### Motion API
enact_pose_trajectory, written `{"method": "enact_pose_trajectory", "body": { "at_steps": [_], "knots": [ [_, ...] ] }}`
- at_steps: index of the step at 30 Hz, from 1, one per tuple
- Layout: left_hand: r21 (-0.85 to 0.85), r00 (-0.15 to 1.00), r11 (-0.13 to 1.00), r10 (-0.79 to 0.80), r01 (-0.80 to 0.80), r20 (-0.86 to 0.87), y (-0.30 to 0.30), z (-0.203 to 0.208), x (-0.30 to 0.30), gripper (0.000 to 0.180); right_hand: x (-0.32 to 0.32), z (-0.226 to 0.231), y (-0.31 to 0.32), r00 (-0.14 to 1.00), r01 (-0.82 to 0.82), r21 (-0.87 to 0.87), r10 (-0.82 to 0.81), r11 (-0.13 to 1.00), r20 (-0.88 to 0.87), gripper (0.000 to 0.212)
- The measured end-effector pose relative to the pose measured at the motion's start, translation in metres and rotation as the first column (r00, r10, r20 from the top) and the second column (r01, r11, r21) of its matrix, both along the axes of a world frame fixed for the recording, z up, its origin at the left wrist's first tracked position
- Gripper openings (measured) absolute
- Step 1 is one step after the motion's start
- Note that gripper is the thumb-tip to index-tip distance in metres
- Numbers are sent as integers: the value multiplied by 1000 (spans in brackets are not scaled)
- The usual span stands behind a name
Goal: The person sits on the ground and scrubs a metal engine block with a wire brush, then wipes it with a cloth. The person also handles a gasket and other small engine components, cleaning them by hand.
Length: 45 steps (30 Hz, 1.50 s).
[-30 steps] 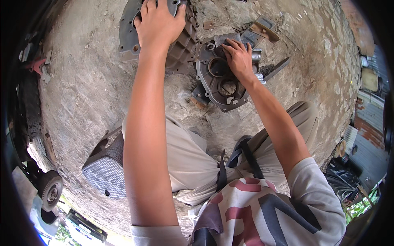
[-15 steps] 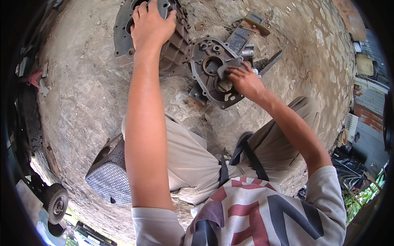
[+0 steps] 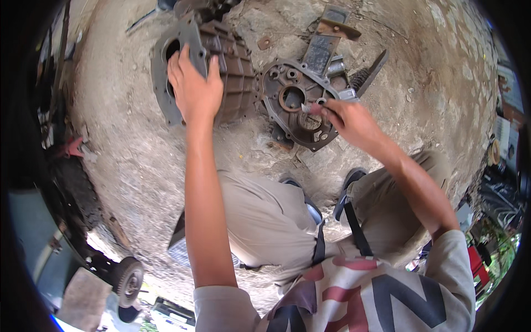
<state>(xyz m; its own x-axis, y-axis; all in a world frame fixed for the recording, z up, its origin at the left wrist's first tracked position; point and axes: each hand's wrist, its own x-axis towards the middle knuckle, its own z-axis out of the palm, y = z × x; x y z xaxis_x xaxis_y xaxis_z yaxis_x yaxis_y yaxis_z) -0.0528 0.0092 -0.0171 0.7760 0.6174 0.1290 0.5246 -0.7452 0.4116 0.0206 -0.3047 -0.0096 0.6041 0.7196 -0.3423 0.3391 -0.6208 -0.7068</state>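
My left hand (image 3: 193, 88) is on the grey flange of a large ribbed gearbox housing (image 3: 229, 69). Its fingers reach over the flange's big opening while the thumb lies along the outer side. To the right lies a metal gear cover (image 3: 274, 94) with round bores and a bolt-holed rim. Over that cover, my right hand (image 3: 351, 119) pinches a small folded reddish piece (image 3: 315, 108) with a pale edge, perhaps sandpaper. The piece is close to the rim between the two large bores; contact cannot be made out.
Behind the cover lie a flat metal bar with a rusty bracket (image 3: 337, 29), a silver cylinder (image 3: 336, 66) and a coil spring (image 3: 359, 79). Another dark metal part (image 3: 207, 8) stands beyond the housing. A patterned metal box (image 3: 178, 249) is partly behind my left forearm.
The view has shifted, showing more beyond the housing. My right hand has drawn back toward the cover's right edge, and the piece it holds now shows reddish, not dark grey. My left hand stays on the housing.
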Motion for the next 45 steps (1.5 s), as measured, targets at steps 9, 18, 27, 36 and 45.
{"method": "enact_pose_trajectory", "body": {
  "at_steps": [9, 18, 27, 36, 45],
  "knots": [
    [-18, 997, 1000, 9, -11, -75, -6, 13, 1, 67, -76, -31, -49, 622, 651, -158, -641, 743, -450, 37],
    [27, 994, 998, -48, 51, -96, 6, 8, -1, 66, -95, 37, -11, 154, 752, -411, -743, 515, -651, 53],
    [-100, 995, 994, -45, 36, -91, -3, 13, 2, 69, -87, 101, 54, 197, 703, -409, -712, 582, -674, 45],
    [-242, 956, 955, -222, 173, -192, 13, 25, -8, 88, -155, 106, 158, 170, 913, -279, -900, 297, -400, 35],
    [-497, 647, 772, -619, 397, -445, 108, 84, 41, 73, -68, 117, 202, 516, 855, 132, -796, 502, -315, 28]
  ]
}}
